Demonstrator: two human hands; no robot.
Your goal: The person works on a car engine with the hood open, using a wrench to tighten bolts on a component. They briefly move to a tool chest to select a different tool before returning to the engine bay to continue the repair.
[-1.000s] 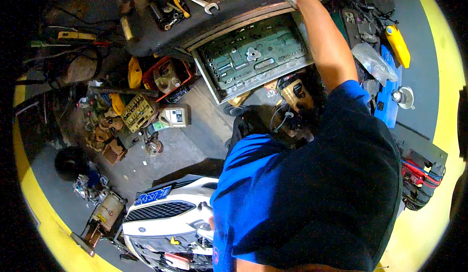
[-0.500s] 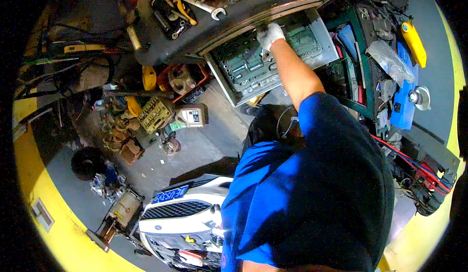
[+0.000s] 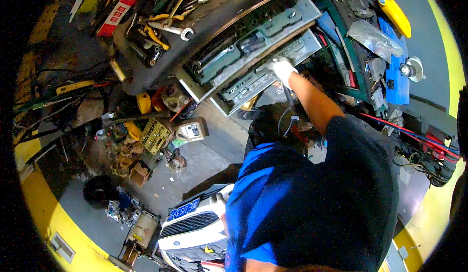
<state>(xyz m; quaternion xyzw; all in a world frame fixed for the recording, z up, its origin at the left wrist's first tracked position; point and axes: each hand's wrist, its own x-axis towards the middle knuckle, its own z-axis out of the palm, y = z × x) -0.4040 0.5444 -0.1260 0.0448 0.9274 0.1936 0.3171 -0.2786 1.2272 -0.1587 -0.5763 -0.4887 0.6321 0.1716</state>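
My right hand [image 3: 282, 70], in a white glove, reaches forward over the pulled-out lower drawer [image 3: 310, 47]. It lies close to the front edge of the upper drawer, and its blurred fingers do not show whether they hold anything. A row of sockets [image 3: 235, 91] sits in the lower drawer, left of the hand. The upper drawer [image 3: 188, 85] also stands out and covers the lower drawer's back part. In it lies a long green tool tray [image 3: 214, 71] with a shiny metal tool [image 3: 218, 56] at its left end. My left hand is outside the view.
Wrenches, including a large open-ended wrench [image 3: 171, 29], lie on the dark bench top. A red box [image 3: 118, 11] is beside them. Right of the drawers are a plastic bag [image 3: 373, 39] and a blue case [image 3: 397, 82]. A jug [image 3: 191, 131] and a white car [image 3: 195, 225] stand left.
The upper drawer now stands out above the socket drawer. My right hand has drawn back from inside the lower drawer toward me, and the whole view has shifted.
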